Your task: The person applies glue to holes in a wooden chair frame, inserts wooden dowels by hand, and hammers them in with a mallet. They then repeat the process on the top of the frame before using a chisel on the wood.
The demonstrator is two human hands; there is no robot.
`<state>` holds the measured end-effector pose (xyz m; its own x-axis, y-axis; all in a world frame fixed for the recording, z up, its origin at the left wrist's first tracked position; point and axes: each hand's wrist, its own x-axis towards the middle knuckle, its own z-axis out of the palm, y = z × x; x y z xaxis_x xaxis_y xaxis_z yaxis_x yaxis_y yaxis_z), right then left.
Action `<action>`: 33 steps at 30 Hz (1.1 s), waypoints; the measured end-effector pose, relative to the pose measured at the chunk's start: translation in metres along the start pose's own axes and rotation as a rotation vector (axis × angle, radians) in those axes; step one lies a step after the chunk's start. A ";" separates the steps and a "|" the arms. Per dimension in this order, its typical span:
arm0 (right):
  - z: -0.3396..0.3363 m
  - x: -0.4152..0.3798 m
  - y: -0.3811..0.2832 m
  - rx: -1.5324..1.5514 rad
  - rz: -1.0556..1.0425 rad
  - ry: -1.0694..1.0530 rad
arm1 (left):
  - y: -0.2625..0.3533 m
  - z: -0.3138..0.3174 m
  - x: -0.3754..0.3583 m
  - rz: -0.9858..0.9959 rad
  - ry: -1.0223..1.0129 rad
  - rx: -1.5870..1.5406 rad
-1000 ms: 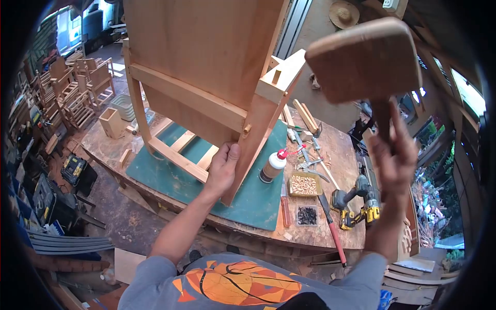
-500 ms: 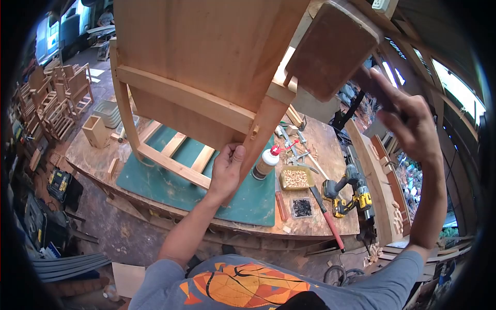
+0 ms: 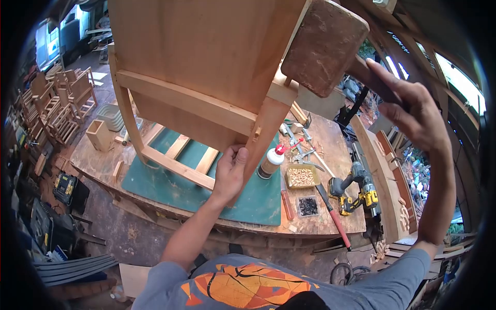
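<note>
A wooden chair [image 3: 186, 102] with a broad back panel stands on a green mat [image 3: 253, 209] on the workbench. My left hand [image 3: 230, 168] is closed around its near right leg, low down, thumb pointing up. Above that hand, a small wooden peg [image 3: 257, 133] sticks out of the same leg. My right hand [image 3: 413, 111] grips the handle of a wooden mallet [image 3: 325, 49], raised on the right. The mallet's big brown block head overlaps the upper right corner of the chair frame in this view.
Right of the chair are a glue bottle [image 3: 270, 163], a tub of dowels [image 3: 303, 176], a box of black screws [image 3: 308, 205], a red-handled tool [image 3: 333, 217] and cordless drills [image 3: 356, 188]. More chairs [image 3: 67, 101] stand at left. A person [image 3: 105, 20] is far back.
The mallet head has swung slightly left toward the chair's corner, showing more of its broad side. My left hand keeps its hold on the leg. The view has shifted a little.
</note>
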<state>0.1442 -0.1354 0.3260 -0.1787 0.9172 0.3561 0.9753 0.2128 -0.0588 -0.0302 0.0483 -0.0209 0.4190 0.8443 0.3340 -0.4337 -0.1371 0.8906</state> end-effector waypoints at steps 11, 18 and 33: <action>0.013 -0.003 0.006 -0.084 -0.140 0.196 | 0.005 0.000 -0.004 -0.028 0.008 0.076; 0.102 -0.093 -0.009 -0.482 -0.038 0.473 | 0.007 -0.007 -0.001 0.024 -0.095 -0.112; 0.128 -0.062 -0.052 -0.660 -0.452 0.119 | -0.027 -0.024 0.003 -0.029 -0.369 -0.317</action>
<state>0.0878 -0.1606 0.1875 -0.5956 0.7399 0.3128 0.6938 0.2776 0.6645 -0.0368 0.0669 -0.0519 0.6647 0.5972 0.4489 -0.6152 0.0967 0.7824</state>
